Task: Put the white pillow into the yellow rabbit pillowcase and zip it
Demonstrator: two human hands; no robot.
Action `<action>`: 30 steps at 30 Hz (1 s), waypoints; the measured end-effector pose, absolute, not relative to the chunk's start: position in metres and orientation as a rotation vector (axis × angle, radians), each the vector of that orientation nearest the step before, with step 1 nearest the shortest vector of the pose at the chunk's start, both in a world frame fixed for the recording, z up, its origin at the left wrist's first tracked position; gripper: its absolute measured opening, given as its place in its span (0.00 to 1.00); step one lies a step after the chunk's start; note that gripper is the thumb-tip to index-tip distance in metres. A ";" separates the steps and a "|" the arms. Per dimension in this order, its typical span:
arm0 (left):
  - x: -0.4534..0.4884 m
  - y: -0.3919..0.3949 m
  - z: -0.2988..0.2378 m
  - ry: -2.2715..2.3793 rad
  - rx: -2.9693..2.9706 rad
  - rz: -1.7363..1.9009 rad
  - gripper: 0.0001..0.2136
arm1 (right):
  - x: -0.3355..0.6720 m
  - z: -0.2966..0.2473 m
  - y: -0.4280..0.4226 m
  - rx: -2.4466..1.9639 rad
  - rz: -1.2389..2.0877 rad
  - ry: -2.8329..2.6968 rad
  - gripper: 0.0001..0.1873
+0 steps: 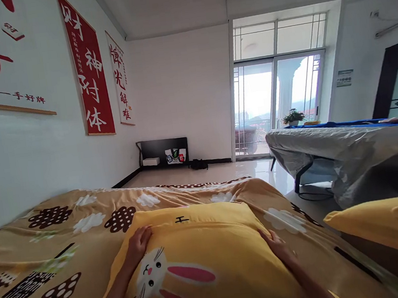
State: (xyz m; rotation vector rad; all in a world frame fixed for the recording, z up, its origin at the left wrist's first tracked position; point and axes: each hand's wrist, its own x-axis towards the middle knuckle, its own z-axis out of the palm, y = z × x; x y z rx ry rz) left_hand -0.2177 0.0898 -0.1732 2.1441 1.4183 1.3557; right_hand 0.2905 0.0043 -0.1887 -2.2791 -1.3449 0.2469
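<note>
A yellow pillow [233,251] with a white rabbit face and pink ears lies flat on the bed in front of me. My left hand [140,243] rests on its upper left part beside the rabbit's face, fingers laid on the cloth. At the right edge, my right hand [274,243] touches the pillow with its fingers extended and slightly apart. Neither hand lifts the pillow off the bed. Beneath it spreads a tan sheet [98,248] printed with clouds and brown dotted shapes.
Another yellow pillow or cushion [385,218] is at the right. Beyond it stands a table [329,142] covered with plastic, with a potted plant [293,117] behind its near corner. A black low shelf [159,149] stands by the far wall, left of a glass sliding door [276,101].
</note>
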 end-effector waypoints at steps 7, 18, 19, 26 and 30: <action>-0.220 0.067 -0.128 1.446 2.394 1.070 0.15 | 0.266 -0.127 -0.003 -2.143 0.013 -1.491 0.28; -0.203 0.095 -0.098 1.821 2.153 0.544 0.11 | 0.061 -0.083 0.009 -1.308 0.060 -2.279 0.18; -0.203 0.095 -0.096 1.823 2.116 0.476 0.10 | 0.039 -0.086 0.017 -1.334 0.020 -2.286 0.18; -0.204 0.098 -0.093 1.708 1.768 0.155 0.07 | -0.031 -0.106 0.045 -1.467 -0.022 -2.360 0.13; -0.206 0.093 -0.089 1.677 1.752 0.198 0.07 | -0.027 -0.113 0.041 -1.298 0.009 -2.473 0.16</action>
